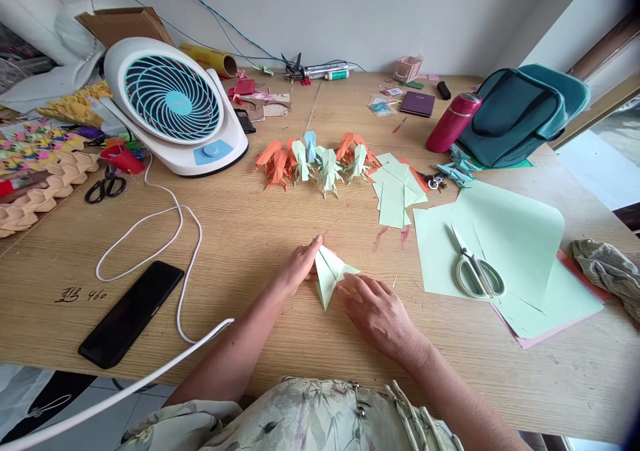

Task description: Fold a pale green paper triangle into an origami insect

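Green folded paper piece (pixel 329 274) pinned flat: left hand (pixel 299 266) at 9 o'clock, right hand (pixel 379 310) at 4. Both open-palmed; crease firmly, edges aligned.

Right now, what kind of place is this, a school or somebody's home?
Probably a craft table at home. Both hands press a folded green paper piece on a wooden table, a row of finished paper figures stands behind, and scissors lie on green paper sheets.
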`<state>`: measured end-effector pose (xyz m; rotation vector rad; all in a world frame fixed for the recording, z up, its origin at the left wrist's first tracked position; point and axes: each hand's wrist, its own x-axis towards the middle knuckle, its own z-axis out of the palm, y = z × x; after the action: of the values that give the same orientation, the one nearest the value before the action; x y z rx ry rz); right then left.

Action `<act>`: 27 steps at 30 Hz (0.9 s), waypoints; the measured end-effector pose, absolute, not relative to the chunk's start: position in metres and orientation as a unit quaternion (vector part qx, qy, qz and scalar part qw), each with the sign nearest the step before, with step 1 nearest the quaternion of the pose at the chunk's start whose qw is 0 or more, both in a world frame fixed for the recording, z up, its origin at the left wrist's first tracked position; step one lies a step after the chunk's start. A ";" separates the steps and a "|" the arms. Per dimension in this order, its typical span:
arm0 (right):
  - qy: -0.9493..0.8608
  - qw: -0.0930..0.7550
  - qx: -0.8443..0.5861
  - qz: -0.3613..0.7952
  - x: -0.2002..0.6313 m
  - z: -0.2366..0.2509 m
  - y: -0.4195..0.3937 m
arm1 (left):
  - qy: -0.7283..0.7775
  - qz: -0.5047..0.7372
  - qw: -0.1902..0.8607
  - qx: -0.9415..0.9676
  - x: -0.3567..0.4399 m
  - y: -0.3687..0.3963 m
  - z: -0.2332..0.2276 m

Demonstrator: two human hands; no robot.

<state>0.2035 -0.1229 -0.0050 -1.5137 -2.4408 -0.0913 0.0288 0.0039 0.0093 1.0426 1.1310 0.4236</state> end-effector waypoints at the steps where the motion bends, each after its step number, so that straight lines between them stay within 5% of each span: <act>1: -0.844 0.146 -0.516 -0.026 0.205 -0.004 -0.124 | 0.497 0.191 0.709 0.463 0.028 0.002 0.010; 7: -0.839 0.204 -0.503 0.035 0.215 -0.004 -0.135 | 0.400 0.184 0.723 0.533 0.018 -0.017 0.016; 18: -0.806 0.280 -0.519 0.049 0.234 -0.011 -0.167 | 0.245 0.094 0.183 0.947 0.016 -0.042 -0.013; 27: -0.807 0.291 -0.511 0.050 0.231 -0.010 -0.165 | 0.222 0.090 0.086 0.967 0.016 -0.045 -0.020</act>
<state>0.2307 -0.1653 -0.0099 -1.3617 -2.1523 0.1326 0.0161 -0.0448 -0.0195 2.8829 0.6618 0.2697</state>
